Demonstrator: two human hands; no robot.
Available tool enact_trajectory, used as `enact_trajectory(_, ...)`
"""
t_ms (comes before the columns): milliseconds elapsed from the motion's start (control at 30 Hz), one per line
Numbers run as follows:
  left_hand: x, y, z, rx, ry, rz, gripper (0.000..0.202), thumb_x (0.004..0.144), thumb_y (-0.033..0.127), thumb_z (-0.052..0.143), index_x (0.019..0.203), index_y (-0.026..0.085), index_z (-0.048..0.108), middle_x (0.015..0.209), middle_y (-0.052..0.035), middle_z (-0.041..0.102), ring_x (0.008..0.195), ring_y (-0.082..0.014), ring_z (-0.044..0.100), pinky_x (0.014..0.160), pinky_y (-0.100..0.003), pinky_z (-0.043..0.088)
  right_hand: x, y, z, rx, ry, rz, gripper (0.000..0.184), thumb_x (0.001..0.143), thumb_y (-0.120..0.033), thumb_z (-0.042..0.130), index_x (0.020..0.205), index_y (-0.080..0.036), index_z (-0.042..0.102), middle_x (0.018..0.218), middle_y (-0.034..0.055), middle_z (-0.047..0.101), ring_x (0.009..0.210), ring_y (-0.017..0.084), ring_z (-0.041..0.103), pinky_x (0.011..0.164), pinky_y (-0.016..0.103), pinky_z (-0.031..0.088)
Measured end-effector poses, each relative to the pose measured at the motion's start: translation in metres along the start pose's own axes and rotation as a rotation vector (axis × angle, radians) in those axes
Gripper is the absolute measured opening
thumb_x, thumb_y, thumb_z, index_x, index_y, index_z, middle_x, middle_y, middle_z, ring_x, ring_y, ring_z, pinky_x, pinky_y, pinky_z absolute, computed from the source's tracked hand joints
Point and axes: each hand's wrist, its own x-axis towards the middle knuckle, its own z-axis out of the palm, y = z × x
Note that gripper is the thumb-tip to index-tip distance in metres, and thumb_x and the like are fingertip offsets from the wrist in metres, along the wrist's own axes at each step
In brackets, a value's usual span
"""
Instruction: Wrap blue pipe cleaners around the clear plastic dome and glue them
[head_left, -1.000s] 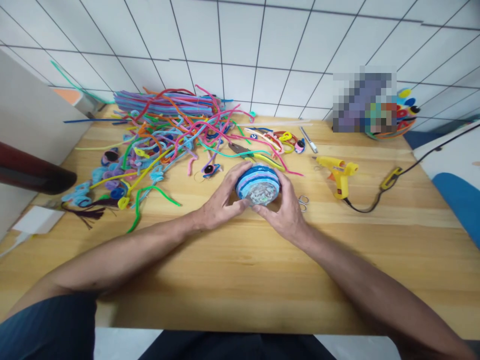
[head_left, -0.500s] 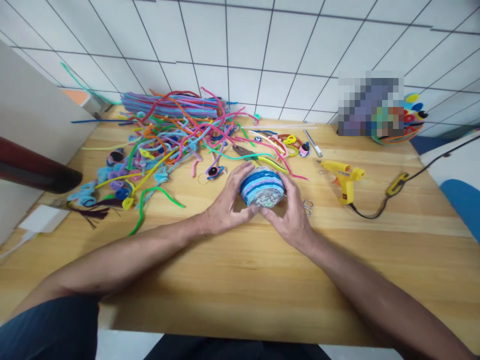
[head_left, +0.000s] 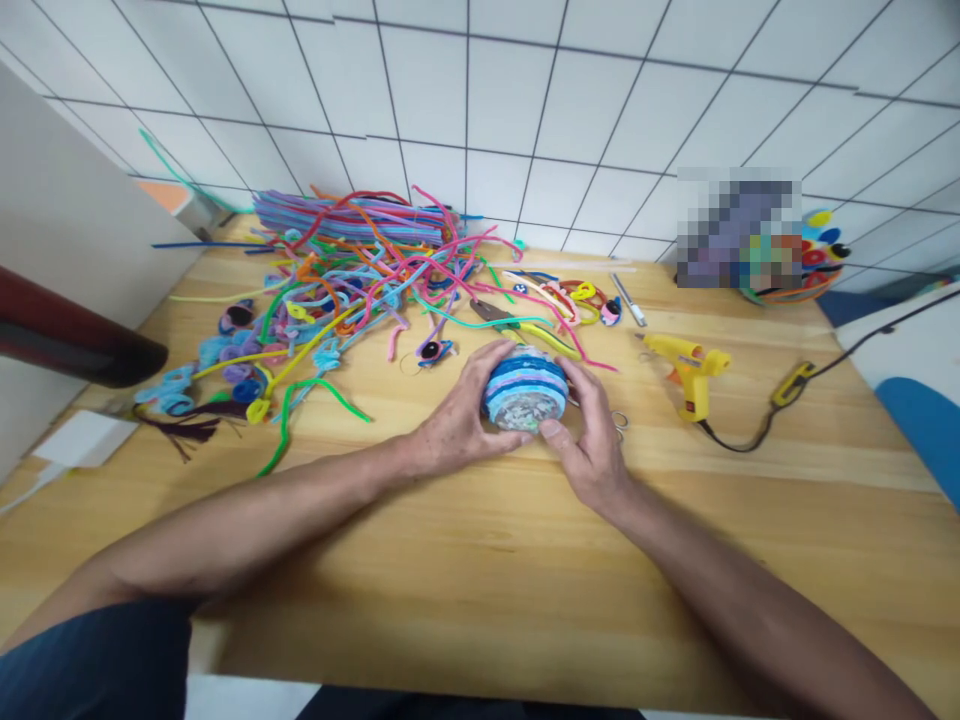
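Note:
Between my hands is a rounded basket-like bowl (head_left: 526,385) wound in bands of blue, light blue and lilac pipe cleaner, its greyish mottled round face turned toward me. My left hand (head_left: 466,415) curves around its left side, thumb along the lower edge. On the other side my right hand (head_left: 592,435) grips it, with the thumb at the lower right of the grey face. Just beyond the bowl lie pliers (head_left: 517,325) with yellow-green handles. Scissors (head_left: 619,422) show only their handle loops beside my right hand.
A yellow hot glue gun (head_left: 688,370) with a black cord lies to the right. Tangled pipe cleaners (head_left: 337,290) and a purple bundle (head_left: 352,218) cover the back left. A penlike tool (head_left: 628,300) rests near the wall. A white adapter (head_left: 86,440) sits at the left edge.
The bowl has tilted slightly, so more of its grey face shows. My right thumb has shifted away from my left thumb. The whole view has moved a little.

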Motion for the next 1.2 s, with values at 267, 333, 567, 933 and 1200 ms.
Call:
enact_trajectory(267,-0.0058,0.0036,-0.0002,-0.042,0.012,-0.127,0.107,0.087,0.048,0.092,0.173,0.031,0.030,0.172,-0.0191,0.043,0.159,-0.0401,0.048,0.134,-0.062,0.042,0.0005,-0.0011,0.0016,-0.024,0.002,-0.012,0.069,0.109,-0.057,0.059,0.169,-0.029,0.040,0.166,0.0166,0.055,0.154,0.038,0.055,0.124,0.067,0.053)
enact_trajectory(333,-0.0058,0.0042,-0.0007,-0.031,0.010,-0.125,0.110,0.085,0.048,0.094,0.173,0.031,0.029,0.172,-0.0193,0.042,0.160,-0.0408,0.048,0.135,-0.063,0.041,0.0009,-0.0016,0.0026,-0.029,0.013,-0.013,0.069,0.109,-0.057,0.059,0.168,-0.029,0.041,0.165,0.0167,0.056,0.154,0.038,0.055,0.125,0.067,0.053)
enact_trajectory(567,-0.0037,0.0056,-0.0026,0.020,0.006,-0.085,0.104,0.088,0.045,0.092,0.172,0.033,0.031,0.169,-0.0173,0.046,0.159,-0.0390,0.049,0.133,-0.060,0.044,0.0014,-0.0036,0.0039,-0.017,0.011,-0.025,0.071,0.109,-0.056,0.060,0.170,-0.029,0.037,0.166,0.0169,0.055,0.155,0.037,0.055,0.125,0.067,0.053)
enact_trajectory(933,-0.0049,0.0060,-0.0036,0.074,0.035,-0.085,0.106,0.086,0.050,0.094,0.172,0.033,0.033,0.170,-0.0182,0.045,0.160,-0.0413,0.047,0.132,-0.062,0.045,0.0036,-0.0088,0.0008,-0.001,-0.037,0.008,0.071,0.110,-0.055,0.058,0.171,-0.028,0.033,0.166,0.0189,0.054,0.156,0.036,0.055,0.125,0.064,0.054)
enact_trajectory(1200,-0.0034,0.0090,0.0009,0.048,0.050,-0.041,0.099,0.090,0.046,0.091,0.170,0.031,0.035,0.166,-0.0202,0.046,0.159,-0.0399,0.047,0.130,-0.062,0.047,0.0013,-0.0048,-0.0014,0.061,-0.063,0.062,0.069,0.110,-0.054,0.059,0.170,-0.027,0.037,0.167,0.0175,0.054,0.154,0.036,0.055,0.126,0.065,0.052)
